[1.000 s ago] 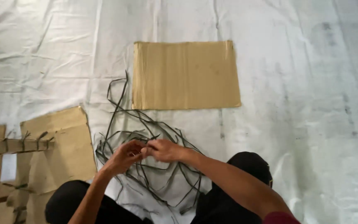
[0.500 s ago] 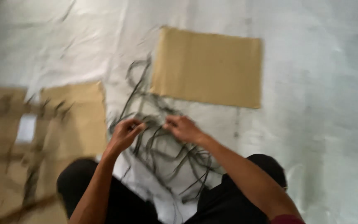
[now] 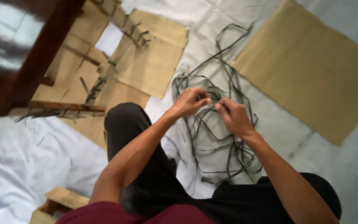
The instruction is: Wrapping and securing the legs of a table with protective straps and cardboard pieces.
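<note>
Your view has swung hard to the left since a second ago: the brown cardboard sheet [image 3: 311, 79] that sat squarely above your hands now lies tilted in the upper right of the frame, and the pile of brown paper pieces laced with dark strips [image 3: 121, 70] has moved from the left edge into the upper left and centre. A dark wooden beam [image 3: 38, 54] has come into the top left corner, and a small wooden block [image 3: 56, 203] into the lower left.

Your hands have hardly shifted on the work. Your left hand [image 3: 189, 101] and right hand [image 3: 233, 118] still meet at frame centre, fingertips pinched on one dark strip [image 3: 213, 103] between them. The tangle of dark strips [image 3: 220, 141] stays spread on the white sheet [image 3: 42, 157] between your knees, reaching up toward the cardboard sheet. So the head turned; the grip on the strip did not.
</note>
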